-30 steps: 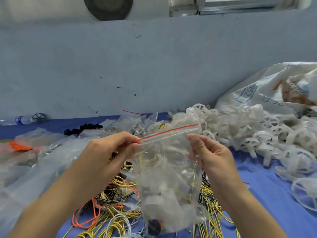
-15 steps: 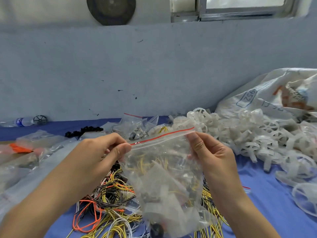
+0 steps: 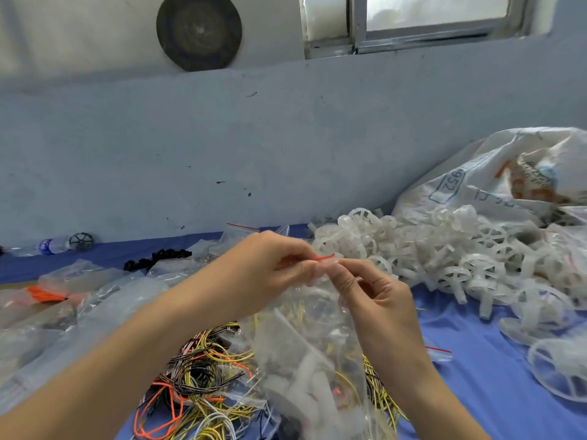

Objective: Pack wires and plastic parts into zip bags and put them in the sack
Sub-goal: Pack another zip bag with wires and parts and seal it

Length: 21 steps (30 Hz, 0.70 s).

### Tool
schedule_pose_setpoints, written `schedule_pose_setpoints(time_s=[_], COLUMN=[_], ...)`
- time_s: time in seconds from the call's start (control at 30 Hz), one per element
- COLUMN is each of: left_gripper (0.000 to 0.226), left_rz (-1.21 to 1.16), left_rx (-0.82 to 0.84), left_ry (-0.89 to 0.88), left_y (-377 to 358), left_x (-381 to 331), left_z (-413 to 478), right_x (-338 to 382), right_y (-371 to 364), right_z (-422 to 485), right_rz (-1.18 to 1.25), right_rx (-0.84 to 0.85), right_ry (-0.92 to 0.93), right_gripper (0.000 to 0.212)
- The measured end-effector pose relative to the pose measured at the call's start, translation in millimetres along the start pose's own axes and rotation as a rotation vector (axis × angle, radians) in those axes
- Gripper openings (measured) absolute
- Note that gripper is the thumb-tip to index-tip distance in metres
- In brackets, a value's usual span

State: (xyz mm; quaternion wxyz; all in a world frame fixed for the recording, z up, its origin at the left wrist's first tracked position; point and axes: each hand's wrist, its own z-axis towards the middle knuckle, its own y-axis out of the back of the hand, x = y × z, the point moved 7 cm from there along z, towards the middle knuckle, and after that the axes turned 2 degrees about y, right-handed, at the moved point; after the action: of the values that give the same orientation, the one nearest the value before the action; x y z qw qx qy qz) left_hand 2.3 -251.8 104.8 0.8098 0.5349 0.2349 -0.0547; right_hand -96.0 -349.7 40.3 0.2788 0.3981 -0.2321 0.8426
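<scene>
above the wires [image 3: 203, 376], our left hand [image 3: 263, 274] and right hand [image 3: 374, 300] pinched the seemingly limp zip bag [image 3: 305, 344] by its firmer seal [image 3: 325, 258].

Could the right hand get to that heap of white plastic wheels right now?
Likely yes, once free. The right hand pinches the top of the zip bag along with the left hand, so it would have to let go first. Nothing stands between it and the white plastic wheels just beside it.

Close head view, forward, seemingly downward
</scene>
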Motion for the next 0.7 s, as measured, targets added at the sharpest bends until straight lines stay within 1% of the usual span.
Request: schedule_pose_setpoints(time_s=[0.1,0.3,0.47,0.57,0.63,0.7], left_gripper=[0.022,0.028,0.023,0.02,0.019,0.019], left_rz=[0.029,0.133,0.101,0.098,0.113,0.147], left_rx=[0.012,-0.031,-0.067,-0.045,-0.05,-0.082], left_ry=[0.023,0.057,0.091,0.108,0.099,0.077], left_y=[1.1,-6.3,-4.9,-3.1,-4.3,-5.4], left_x=[1.4,-4.7,-0.4,4.2,3.6,1.8], left_z=[3.7,4.0,-0.8,-6.0,-8.4,-9.2], right_x=[-0.8,-7.5,-12.9,-15.8,-18.6,-21.4], right_y=[6.8,6.1,13.1,16.5,14.8,6.8], right_z=[0.8,-1.5,0.4,1.5,2.1,2.1], right_rz=[-0.018,0.088,0.119,0.104,0.097,0.118], right_rx=[-0.027,0.02,-0.075,-0.099,-0.066,0.026], right_ry=[-0.013,-0.109,-0.15,-0.155,-0.173,-0.204], right_gripper=[0.015,0.016,0.013,0.012,0.018,0.026])
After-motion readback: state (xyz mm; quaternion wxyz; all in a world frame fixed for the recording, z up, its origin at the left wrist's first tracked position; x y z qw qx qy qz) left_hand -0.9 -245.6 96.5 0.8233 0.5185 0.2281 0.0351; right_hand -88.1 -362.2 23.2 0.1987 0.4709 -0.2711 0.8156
